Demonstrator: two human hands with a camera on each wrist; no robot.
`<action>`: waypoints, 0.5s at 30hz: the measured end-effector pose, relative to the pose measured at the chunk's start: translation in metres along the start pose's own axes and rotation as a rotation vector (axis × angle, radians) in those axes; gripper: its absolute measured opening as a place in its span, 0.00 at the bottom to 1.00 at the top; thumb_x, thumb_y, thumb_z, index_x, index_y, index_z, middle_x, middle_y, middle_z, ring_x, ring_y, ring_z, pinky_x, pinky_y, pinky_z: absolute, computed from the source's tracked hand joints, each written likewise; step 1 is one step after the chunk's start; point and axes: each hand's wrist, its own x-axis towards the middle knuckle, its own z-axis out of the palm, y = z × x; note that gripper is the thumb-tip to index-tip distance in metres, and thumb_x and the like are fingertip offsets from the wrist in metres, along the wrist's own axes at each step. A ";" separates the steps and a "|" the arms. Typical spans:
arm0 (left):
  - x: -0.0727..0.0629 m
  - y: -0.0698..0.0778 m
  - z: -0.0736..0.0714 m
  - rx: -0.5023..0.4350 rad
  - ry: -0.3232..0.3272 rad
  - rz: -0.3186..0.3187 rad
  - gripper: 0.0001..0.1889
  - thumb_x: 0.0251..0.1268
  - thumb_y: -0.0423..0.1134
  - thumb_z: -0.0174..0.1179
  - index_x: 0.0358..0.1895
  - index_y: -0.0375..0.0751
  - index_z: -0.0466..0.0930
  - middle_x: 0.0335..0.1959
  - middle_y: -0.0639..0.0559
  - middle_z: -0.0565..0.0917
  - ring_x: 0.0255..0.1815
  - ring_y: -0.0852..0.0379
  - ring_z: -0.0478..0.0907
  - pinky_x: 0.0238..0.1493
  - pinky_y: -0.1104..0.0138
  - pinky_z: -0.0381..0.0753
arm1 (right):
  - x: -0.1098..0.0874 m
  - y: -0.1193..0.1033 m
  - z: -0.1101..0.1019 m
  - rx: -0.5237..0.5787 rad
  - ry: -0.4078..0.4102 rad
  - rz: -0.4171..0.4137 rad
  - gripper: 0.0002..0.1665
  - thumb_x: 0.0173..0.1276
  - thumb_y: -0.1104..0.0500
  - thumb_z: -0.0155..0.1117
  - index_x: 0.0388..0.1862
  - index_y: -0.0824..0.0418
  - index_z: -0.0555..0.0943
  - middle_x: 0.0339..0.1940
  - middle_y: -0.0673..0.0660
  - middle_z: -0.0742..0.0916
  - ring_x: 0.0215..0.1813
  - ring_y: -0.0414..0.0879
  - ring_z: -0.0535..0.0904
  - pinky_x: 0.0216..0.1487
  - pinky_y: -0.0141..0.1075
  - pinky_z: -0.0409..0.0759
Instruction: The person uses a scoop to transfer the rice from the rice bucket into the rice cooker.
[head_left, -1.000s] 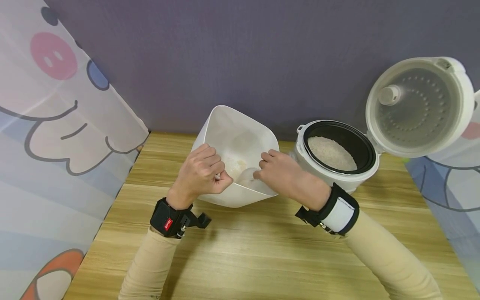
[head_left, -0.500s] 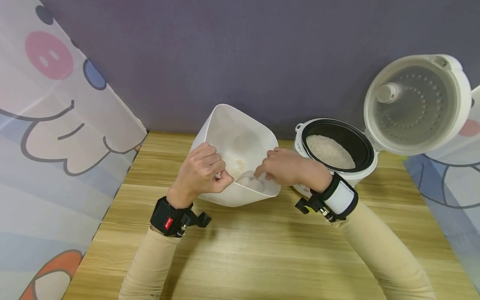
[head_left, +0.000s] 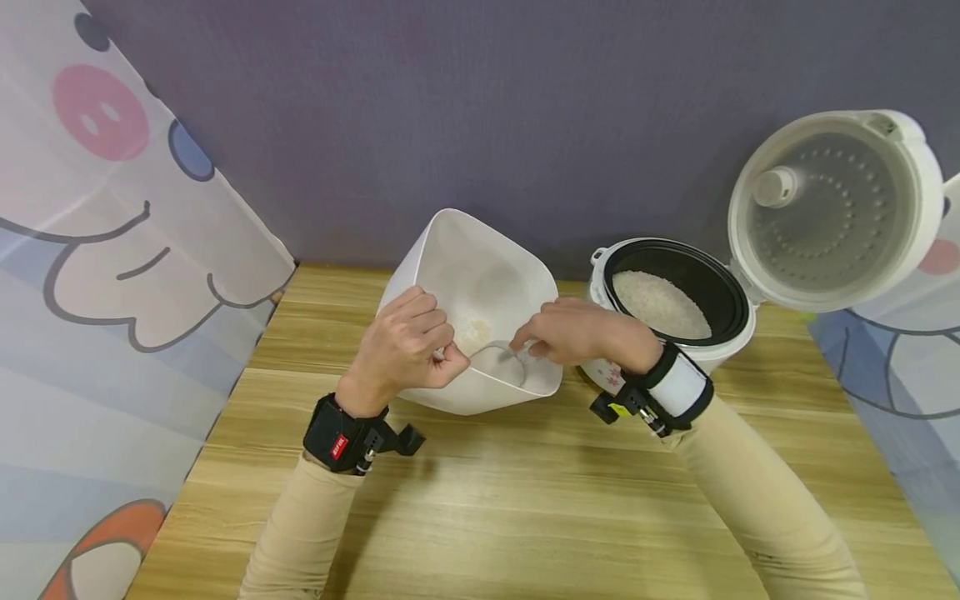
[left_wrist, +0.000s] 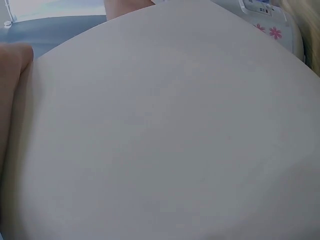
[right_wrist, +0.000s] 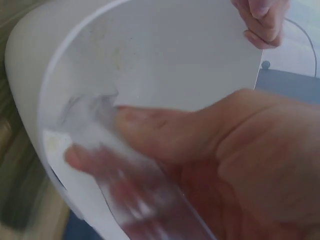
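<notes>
My left hand (head_left: 408,337) grips the near left rim of a white plastic rice bin (head_left: 480,258), which is tilted with its mouth towards me. A few grains of rice (head_left: 472,333) lie at the bottom. Inside the near right corner, my right hand (head_left: 573,332) holds a clear plastic cup (head_left: 498,363) between thumb and fingers. From the right wrist, the see-through cup (right_wrist: 145,195) shows close up, fingers visible through it. The bin's outer wall (left_wrist: 160,125) fills most of the left wrist view.
Right of the bin stands a white rice cooker (head_left: 738,346), its inner pot (head_left: 723,300) partly filled with white rice (head_left: 660,304). The cooker's lid (head_left: 836,212) is raised to the right. A wooden table (head_left: 495,500) lies beneath, with a purple-grey backdrop (head_left: 480,108) behind.
My right hand has shifted slightly right and turned at the wrist, the cup staying low inside the bin. My left hand keeps its grip on the rim.
</notes>
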 end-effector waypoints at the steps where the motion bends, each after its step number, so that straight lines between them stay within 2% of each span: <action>1: 0.000 0.000 0.000 -0.003 0.000 0.000 0.11 0.41 0.32 0.46 0.09 0.44 0.57 0.10 0.55 0.57 0.17 0.55 0.56 0.26 0.65 0.63 | 0.001 0.000 0.000 0.023 -0.006 -0.003 0.19 0.77 0.61 0.61 0.63 0.52 0.85 0.53 0.54 0.90 0.42 0.45 0.79 0.44 0.40 0.75; 4: -0.001 -0.002 -0.001 -0.012 0.003 -0.004 0.11 0.41 0.32 0.46 0.09 0.44 0.57 0.09 0.55 0.57 0.17 0.56 0.56 0.26 0.65 0.63 | 0.006 0.002 0.000 0.112 -0.025 -0.023 0.20 0.79 0.61 0.58 0.66 0.55 0.83 0.57 0.55 0.88 0.41 0.43 0.79 0.42 0.37 0.75; 7: -0.002 -0.002 -0.002 -0.018 0.010 -0.005 0.11 0.41 0.32 0.46 0.09 0.44 0.57 0.09 0.55 0.57 0.16 0.56 0.55 0.26 0.65 0.62 | 0.010 0.003 0.002 0.201 -0.041 -0.030 0.20 0.80 0.61 0.56 0.67 0.57 0.82 0.55 0.55 0.89 0.41 0.42 0.79 0.43 0.35 0.75; 13: -0.003 -0.001 -0.002 -0.013 0.004 -0.004 0.11 0.42 0.32 0.46 0.10 0.45 0.57 0.10 0.55 0.57 0.17 0.56 0.56 0.26 0.65 0.63 | 0.020 0.002 0.011 0.353 -0.059 -0.065 0.23 0.82 0.58 0.52 0.71 0.59 0.78 0.36 0.52 0.87 0.34 0.39 0.76 0.40 0.34 0.73; 15: -0.002 -0.001 -0.003 -0.015 0.002 -0.008 0.11 0.42 0.32 0.46 0.10 0.45 0.57 0.10 0.55 0.57 0.17 0.56 0.57 0.26 0.65 0.63 | 0.024 0.000 0.013 0.371 -0.055 -0.080 0.24 0.83 0.57 0.52 0.73 0.59 0.76 0.33 0.51 0.87 0.34 0.39 0.77 0.39 0.34 0.73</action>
